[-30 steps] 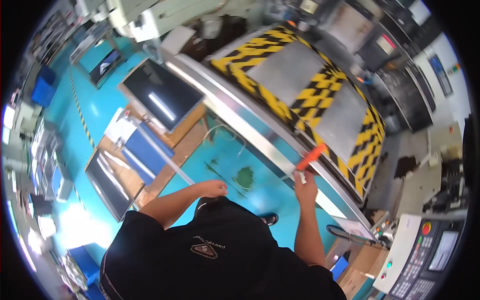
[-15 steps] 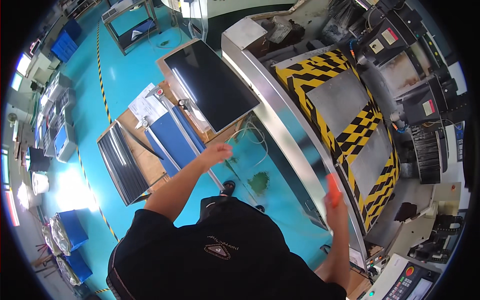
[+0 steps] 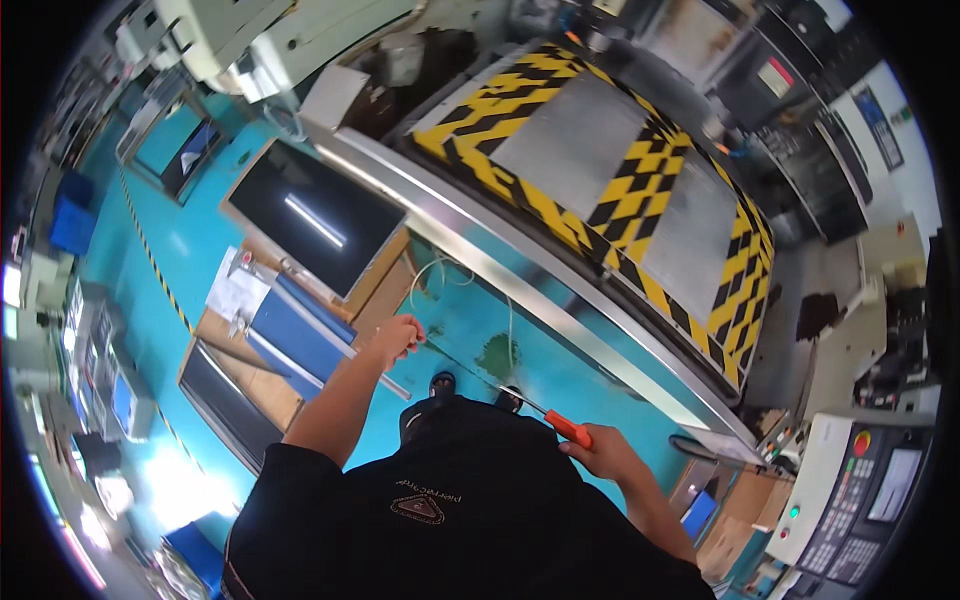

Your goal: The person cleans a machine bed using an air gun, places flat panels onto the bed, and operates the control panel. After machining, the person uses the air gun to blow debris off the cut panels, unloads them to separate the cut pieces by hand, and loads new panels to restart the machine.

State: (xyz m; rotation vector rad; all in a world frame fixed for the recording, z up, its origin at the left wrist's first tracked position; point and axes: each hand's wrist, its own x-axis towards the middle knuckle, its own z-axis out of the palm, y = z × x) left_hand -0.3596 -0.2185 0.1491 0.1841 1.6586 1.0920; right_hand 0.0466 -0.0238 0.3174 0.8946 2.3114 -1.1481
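Note:
My right hand [image 3: 606, 453] is closed around the orange handle of a tool [image 3: 570, 429] with a thin metal shaft, held low in front of my body. The shaft slants to the upper left, its tip near my right shoe. My left hand [image 3: 402, 338] hovers beside the end of a blue board with metal rails [image 3: 300, 335]. Its fingers are curled together, and anything inside them is too small to make out. Just beyond this hand lies a dark glossy panel [image 3: 312, 215] on a wooden stand.
A machine bed with yellow-black striped tape [image 3: 570, 140] lies behind a long metal edge [image 3: 540, 265]. A clear hose [image 3: 425, 280] loops near the floor. At the lower right stands a control panel [image 3: 850, 500]. Another dark panel [image 3: 225, 405] leans at left.
My view has turned toward the machine. My right hand has come from the machine's edge in toward my body with the orange-handled tool. My left hand remains near the blue board, fingers curled.

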